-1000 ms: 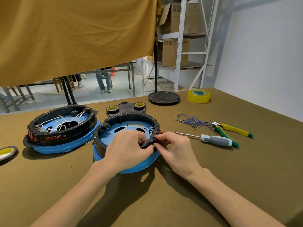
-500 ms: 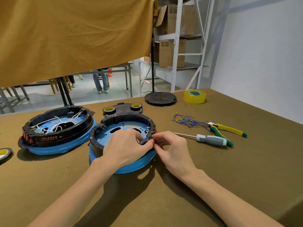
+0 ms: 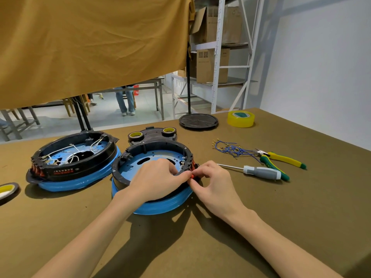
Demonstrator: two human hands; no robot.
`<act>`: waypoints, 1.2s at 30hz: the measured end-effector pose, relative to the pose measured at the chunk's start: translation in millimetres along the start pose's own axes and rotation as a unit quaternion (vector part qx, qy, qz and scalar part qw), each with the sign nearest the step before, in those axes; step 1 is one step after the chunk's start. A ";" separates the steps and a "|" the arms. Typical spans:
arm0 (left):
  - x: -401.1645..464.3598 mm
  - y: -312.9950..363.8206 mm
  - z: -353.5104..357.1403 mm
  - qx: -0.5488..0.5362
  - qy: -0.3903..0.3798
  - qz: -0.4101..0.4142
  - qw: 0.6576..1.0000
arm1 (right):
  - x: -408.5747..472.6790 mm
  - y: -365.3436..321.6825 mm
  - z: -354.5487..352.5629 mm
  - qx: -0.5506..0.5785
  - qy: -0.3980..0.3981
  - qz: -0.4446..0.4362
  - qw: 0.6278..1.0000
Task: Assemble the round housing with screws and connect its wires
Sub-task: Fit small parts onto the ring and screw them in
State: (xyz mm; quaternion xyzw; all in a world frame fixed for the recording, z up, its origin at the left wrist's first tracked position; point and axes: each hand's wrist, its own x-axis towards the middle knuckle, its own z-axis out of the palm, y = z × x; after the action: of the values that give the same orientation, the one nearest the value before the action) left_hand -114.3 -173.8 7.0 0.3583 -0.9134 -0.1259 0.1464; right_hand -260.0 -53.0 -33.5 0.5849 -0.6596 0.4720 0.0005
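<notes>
A roll of yellow tape (image 3: 7,190) lies at the far left edge of the desk (image 3: 261,227), cut off by the frame. To its right sits a second round housing (image 3: 74,161), black ring on a blue base, with white wires (image 3: 72,155) looped inside.

Next comes the round housing (image 3: 149,177) being worked on, near the middle of the desk, with a blue perforated plate inside its black ring. Beyond it, at its 12 o'clock, a black plate (image 3: 152,134) carries two small tape rolls. The left hand (image 3: 158,180) lies over the ring at about its 4 o'clock, fingers curled over the rim in a close grip on it. The right hand (image 3: 215,184) meets it from outside the ring, thumb and forefinger pinched narrow on a small red piece (image 3: 192,176) at the rim; what that piece is cannot be told.

At the housing's 1 o'clock, near the far edge, rests a round black lid (image 3: 198,121), and right of it a roll of clear yellow tape (image 3: 241,118). At the housing's 3 o'clock lie a bunch of blue wires (image 3: 230,149), a grey-handled screwdriver (image 3: 261,171) and yellow-and-green pliers (image 3: 281,160), all apart from both hands.
</notes>
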 end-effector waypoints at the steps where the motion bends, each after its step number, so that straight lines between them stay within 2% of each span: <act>1: 1.9 0.0 -0.2 0.001 -0.012 0.000 1.000 | 0.2 0.4 -0.8 -0.012 -0.008 -0.001 1.000; 6: 4.7 0.5 7.9 0.002 -0.017 -0.013 1.000 | -0.6 2.1 -2.8 -0.045 -0.015 -0.013 0.999; 14: 9.1 -3.6 11.7 -0.008 -0.042 -0.031 0.999 | 0.3 0.5 -2.2 -0.034 -0.023 -0.005 0.999; 26: 9.8 -2.1 12.9 -0.032 -0.019 -0.037 0.999 | 0.1 0.8 -4.4 -0.070 -0.079 -0.019 0.994; 36: 12.6 -2.8 13.7 -0.013 -0.007 -0.054 0.998 | 0.0 -1.1 -1.2 -0.082 -0.077 -0.026 0.993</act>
State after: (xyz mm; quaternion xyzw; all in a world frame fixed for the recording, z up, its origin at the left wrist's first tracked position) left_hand -126.3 -182.8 -4.4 0.4040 -0.8922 -0.1476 0.1379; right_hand -259.9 -52.1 -32.2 0.6343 -0.6788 0.3697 0.0100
